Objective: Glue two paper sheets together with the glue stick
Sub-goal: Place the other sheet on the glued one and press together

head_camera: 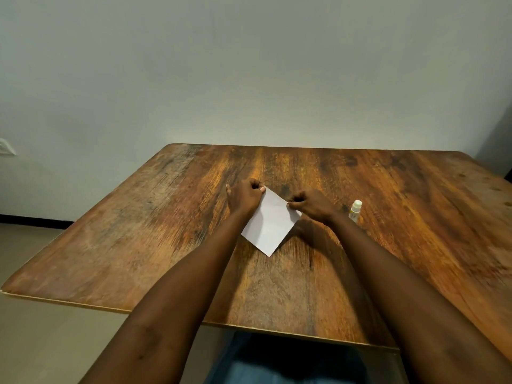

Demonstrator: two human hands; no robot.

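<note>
Paper (270,223) lies flat near the table's centre, turned diamond-wise; whether it is one sheet or two stacked cannot be told. Left hand (243,199) pinches the corner at 11 o'clock, fingers curled tight over the edge. Right hand (311,206) pinches the corner at 2 o'clock between thumb and fingertips, so both grips are clamped on paper. Glue stick (355,210) stands upright at 3 o'clock, just beside the right wrist, cap on, untouched. Table (138,245) bears all of it. Judged step: squaring or parting the sheets at the far edge. The next move calls for one hand freed — likely the right, nearest the stick — while the other pins the paper.
</note>
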